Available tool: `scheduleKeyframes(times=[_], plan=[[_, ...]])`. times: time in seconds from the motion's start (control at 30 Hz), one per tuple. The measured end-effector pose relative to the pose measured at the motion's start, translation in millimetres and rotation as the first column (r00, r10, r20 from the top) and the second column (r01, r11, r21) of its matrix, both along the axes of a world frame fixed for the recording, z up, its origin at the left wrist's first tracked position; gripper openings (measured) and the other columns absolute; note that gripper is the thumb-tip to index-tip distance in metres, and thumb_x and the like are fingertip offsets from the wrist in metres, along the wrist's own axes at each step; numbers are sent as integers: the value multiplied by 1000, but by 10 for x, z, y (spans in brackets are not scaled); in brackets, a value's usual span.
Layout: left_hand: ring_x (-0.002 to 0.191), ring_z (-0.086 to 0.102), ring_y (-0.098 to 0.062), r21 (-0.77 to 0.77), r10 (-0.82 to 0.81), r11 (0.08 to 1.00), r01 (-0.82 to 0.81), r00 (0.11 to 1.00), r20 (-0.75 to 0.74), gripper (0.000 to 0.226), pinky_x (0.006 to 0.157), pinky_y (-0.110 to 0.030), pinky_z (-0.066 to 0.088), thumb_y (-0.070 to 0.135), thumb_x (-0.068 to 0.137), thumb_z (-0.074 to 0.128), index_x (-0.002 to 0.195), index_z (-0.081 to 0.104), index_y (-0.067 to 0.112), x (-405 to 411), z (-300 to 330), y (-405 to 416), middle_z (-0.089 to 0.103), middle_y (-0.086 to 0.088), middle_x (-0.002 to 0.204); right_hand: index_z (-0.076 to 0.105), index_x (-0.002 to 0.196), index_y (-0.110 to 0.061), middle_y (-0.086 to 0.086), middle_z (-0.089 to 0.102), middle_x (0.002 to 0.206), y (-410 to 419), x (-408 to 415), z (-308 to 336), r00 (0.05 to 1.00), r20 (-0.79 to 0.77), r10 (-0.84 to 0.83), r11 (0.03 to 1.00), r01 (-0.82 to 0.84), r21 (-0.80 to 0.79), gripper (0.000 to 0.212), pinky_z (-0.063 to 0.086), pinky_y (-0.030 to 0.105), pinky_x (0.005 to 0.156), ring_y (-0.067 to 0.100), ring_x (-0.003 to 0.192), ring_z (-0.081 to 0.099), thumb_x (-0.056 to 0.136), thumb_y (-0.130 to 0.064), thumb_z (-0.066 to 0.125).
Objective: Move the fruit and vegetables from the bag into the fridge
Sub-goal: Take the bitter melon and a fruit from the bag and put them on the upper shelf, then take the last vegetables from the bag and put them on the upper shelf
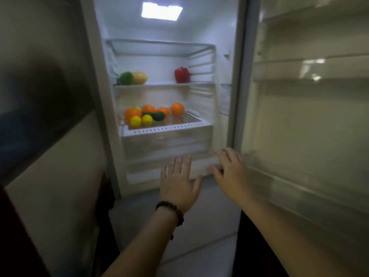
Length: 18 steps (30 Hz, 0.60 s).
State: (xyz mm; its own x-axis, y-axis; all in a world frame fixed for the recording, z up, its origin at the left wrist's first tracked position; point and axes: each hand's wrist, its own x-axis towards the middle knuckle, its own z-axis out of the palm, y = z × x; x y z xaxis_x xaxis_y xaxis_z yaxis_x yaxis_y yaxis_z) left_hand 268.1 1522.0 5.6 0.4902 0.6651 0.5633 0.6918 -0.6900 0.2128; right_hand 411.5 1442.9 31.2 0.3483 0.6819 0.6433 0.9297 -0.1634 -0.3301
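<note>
The fridge (pixel 231 76) stands open and lit. On its middle shelf (pixel 159 84) sit a red bell pepper (pixel 182 74), a green fruit (pixel 126 78) and a yellow one (pixel 140 77). Lower down, on the cover above the clear drawer (pixel 167 140), lie several oranges (pixel 177 108), two lemons (pixel 135 121) and a dark green vegetable (pixel 158 116). My left hand (pixel 178 180), with a bead bracelet on its wrist, is held flat with fingers spread below the drawer. My right hand (pixel 229 168) is beside it with fingers relaxed, holding nothing. No bag is in view.
The open fridge door (pixel 311 108) with its bare racks fills the right side. A dark cabinet face and pale wall (pixel 50 136) close in on the left. A grey tiled floor (pixel 199 236) lies under my arms.
</note>
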Motion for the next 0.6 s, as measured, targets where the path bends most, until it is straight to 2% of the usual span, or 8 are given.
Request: scheduleKeyframes(times=[0.13, 0.3, 0.4, 0.47, 0.6], plan=[[144, 7, -19, -50, -195, 980, 192, 979, -64, 72, 116, -42, 5, 62, 87, 13, 149, 10, 26, 261, -136, -625, 15, -1, 157, 58, 122, -11, 13, 53, 126, -841, 152, -214, 989, 65, -136, 991, 136, 0, 47, 43, 43, 99, 32, 119, 48, 90, -40, 40], [144, 11, -20, -60, -407, 913, 403, 908, -97, 67, 116, -43, 9, 60, 91, 21, 149, 15, 25, 728, -225, -1576, 20, -2, 156, 62, 117, -10, 16, 56, 126, -2025, 381, -523, 933, 38, -357, 933, 358, -41, 45, 42, 45, 100, 35, 120, 49, 89, -39, 42], [144, 10, -20, -84, -534, 845, 528, 835, -134, 66, 116, -43, 7, 58, 91, 26, 149, 12, 28, 1000, -348, -2302, 19, -3, 156, 57, 123, -13, 15, 51, 131, -2919, 398, -665, 867, 23, -498, 859, 497, -124, 46, 40, 45, 102, 35, 123, 45, 90, -40, 39], [144, 8, -21, -107, -623, 782, 614, 770, -137, 67, 116, -44, 7, 58, 91, 25, 149, 12, 27, 1145, -424, -2877, 17, -3, 156, 48, 131, -16, 10, 44, 137, -3554, 361, -759, 807, 1, -590, 796, 582, -166, 43, 33, 44, 106, 32, 128, 38, 92, -35, 44], [144, 9, -23, -161, -782, 622, 766, 605, -149, 66, 116, -45, 6, 56, 93, 26, 149, 11, 25, 1289, -594, -4201, 17, -6, 156, 44, 135, -19, 9, 38, 143, -4897, 149, -972, 644, -7, -765, 632, 748, -202, 44, 24, 43, 113, 28, 137, 27, 95, -35, 45]])
